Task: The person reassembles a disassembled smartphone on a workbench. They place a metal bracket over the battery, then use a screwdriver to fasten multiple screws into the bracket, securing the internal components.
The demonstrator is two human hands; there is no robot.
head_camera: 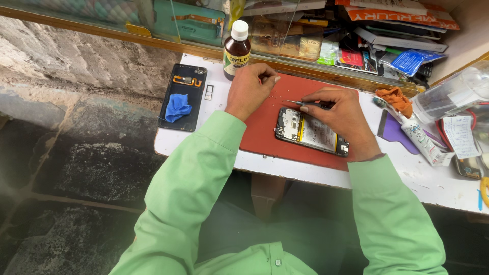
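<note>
On red mat (265, 127), centre of surface (407, 178): opened phone (311, 132), internals exposed. Right hand (338, 114) pinches small screwdriver (305, 104) at phone's far edge. Left hand (249, 89) curled, fingertips down among tiny loose screws (277, 95). Risk: a sleeve brush could scatter screws; driver tip may slip onto the board.

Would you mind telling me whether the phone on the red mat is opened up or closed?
Opened up: the black phone lies on the red mat with its back off, showing its battery and circuit board.

An opened phone (311, 132) lies on a mat (265, 127), bottle (236, 48) behind, back cover (183, 97) left.
</note>
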